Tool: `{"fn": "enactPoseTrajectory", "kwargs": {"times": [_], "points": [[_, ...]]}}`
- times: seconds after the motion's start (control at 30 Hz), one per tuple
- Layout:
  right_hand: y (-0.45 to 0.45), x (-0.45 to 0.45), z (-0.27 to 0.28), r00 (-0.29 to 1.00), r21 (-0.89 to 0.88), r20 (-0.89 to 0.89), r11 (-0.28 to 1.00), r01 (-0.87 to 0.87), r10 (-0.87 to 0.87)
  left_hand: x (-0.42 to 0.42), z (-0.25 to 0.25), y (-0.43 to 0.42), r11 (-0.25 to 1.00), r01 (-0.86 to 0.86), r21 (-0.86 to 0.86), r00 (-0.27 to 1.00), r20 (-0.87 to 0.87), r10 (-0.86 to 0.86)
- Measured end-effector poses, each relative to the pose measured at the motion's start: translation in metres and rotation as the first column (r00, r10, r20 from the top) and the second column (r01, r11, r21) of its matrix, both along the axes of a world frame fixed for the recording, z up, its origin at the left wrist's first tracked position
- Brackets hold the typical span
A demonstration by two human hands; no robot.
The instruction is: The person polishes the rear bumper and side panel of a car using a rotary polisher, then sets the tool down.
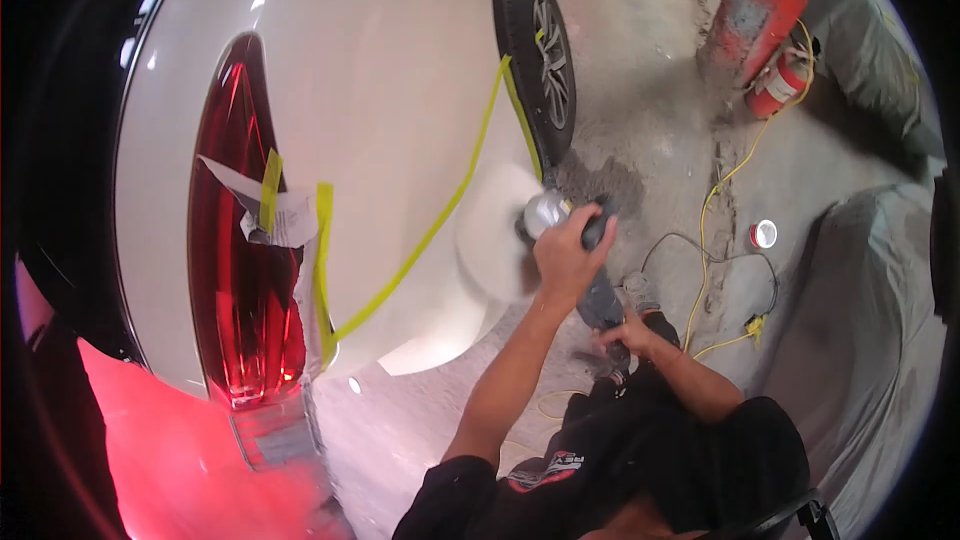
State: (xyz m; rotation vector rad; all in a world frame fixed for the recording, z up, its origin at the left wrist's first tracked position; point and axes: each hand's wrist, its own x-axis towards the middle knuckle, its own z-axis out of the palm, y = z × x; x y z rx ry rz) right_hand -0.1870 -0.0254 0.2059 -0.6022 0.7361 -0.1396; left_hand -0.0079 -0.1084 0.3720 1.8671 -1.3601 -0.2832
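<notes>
My left hand is closed around the black front handle of a power polisher, close to its silver head. Further back, the fingers of my right hand wrap its rear grip. A large pale pad, smeared by motion, lies against the lower rear corner of a white car; its exact contact cannot be made out. Yellow-green tape runs along the panel above the pad. Taped paper partly covers the red taillight.
Beyond the polisher is the car's rear wheel. A yellow cord crosses the concrete floor by a small round can. A fire extinguisher stands near a red post. Grey sheeting drapes something at right.
</notes>
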Motion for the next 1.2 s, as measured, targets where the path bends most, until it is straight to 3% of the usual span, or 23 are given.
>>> {"fn": "enactPoseTrajectory", "kwargs": {"times": [0.07,0.13,0.27,0.37,0.43,0.53,0.67,0.73,0.8,0.87,0.93,1.0,1.07,1.2], "points": [[-0.026,0.006,-0.017,0.993,-0.016,-0.089,0.997,-0.078,0.076,0.006,-0.007,-0.033,0.999,-0.011,0.031,0.999,-0.034,0.012],[-0.048,0.017,-0.015,0.998,0.061,-0.047,0.997,0.04,-0.037,0.011,-0.01,-0.059,0.999,-0.012,0.035,0.997,-0.074,0.014],[-0.051,0.023,-0.022,0.998,0.136,0.022,0.99,0.047,-0.05,0.011,-0.011,-0.062,0.993,-0.04,0.11,0.987,-0.151,0.057],[-0.005,0.015,-0.027,1.0,0.125,0.021,0.992,-0.006,0.004,0.003,-0.014,-0.02,0.993,-0.033,0.111,0.999,-0.016,0.035],[0.034,0.012,-0.031,0.992,0.129,0.114,0.99,-0.066,0.051,-0.004,-0.019,0.018,1.0,-0.022,0.002,0.984,0.178,0.022],[0.096,0.02,-0.017,0.983,0.122,0.17,0.988,-0.094,0.073,-0.008,-0.004,0.08,0.996,-0.017,-0.089,0.965,0.26,0.04],[0.166,0.038,0.001,0.978,-0.008,0.194,0.997,-0.082,0.082,-0.003,0.032,0.153,0.985,0.073,-0.155,0.942,0.336,-0.017],[0.183,0.052,0.043,0.972,-0.042,0.223,0.997,-0.064,0.071,0.001,0.058,0.187,0.98,0.108,-0.17,0.922,0.385,-0.035],[0.192,0.061,0.077,0.971,-0.23,0.229,0.973,-0.012,0.067,0.005,0.084,0.211,0.971,0.133,-0.199,0.901,0.433,-0.035],[0.194,0.058,0.06,0.959,-0.325,0.261,0.946,-0.016,0.106,0.01,0.102,0.226,0.937,0.17,-0.306,0.918,0.395,-0.038],[0.185,0.056,0.075,0.988,-0.397,0.151,0.916,0.065,-0.005,0.014,0.112,0.237,0.9,0.178,-0.398,0.941,0.336,-0.037],[0.163,0.043,0.098,0.995,-0.511,0.094,0.86,0.016,0.037,0.022,0.113,0.246,0.857,0.165,-0.488,0.962,0.27,-0.031],[0.151,0.034,0.103,0.985,-0.598,-0.175,0.794,-0.113,0.008,0.028,0.103,0.251,0.763,0.149,-0.629,0.984,0.169,-0.053],[0.146,0.029,0.1,0.976,-0.763,-0.216,0.627,-0.157,-0.019,0.035,0.101,0.281,0.674,0.078,-0.735,0.997,0.078,-0.03]]}}
